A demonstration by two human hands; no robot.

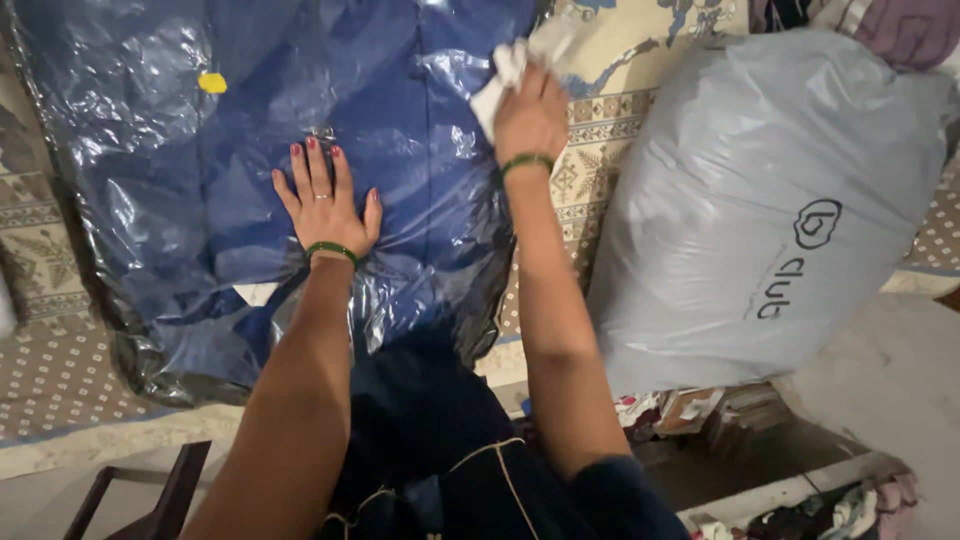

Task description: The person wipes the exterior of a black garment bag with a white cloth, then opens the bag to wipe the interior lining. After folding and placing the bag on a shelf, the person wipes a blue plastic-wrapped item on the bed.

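On a bed covered with a patterned beige bedspread [45, 250] lies a dark blue garment sealed inside a clear, shiny plastic bag [200, 150], seen from above by the person's own head camera. The left hand [325, 205] lies flat on the plastic near the middle of the package, palm down, fingers spread apart, pressing on the wrapping and gripping nothing. It has red-painted nails, a ring on one finger and a thin green bangle at the wrist. The right hand [530, 115] reaches further up, to the right edge of the package, and its fingers are closed around a crumpled white cloth [505, 70] held against the plastic. A green bangle circles this wrist too. A small yellow sticker [212, 83] sits on the bag toward the upper left, well apart from both hands. To the right of the package, just beside the right forearm, rests a large, stuffed grey plastic sack [760, 190]. The person's dark blue clothing fills the lower centre.
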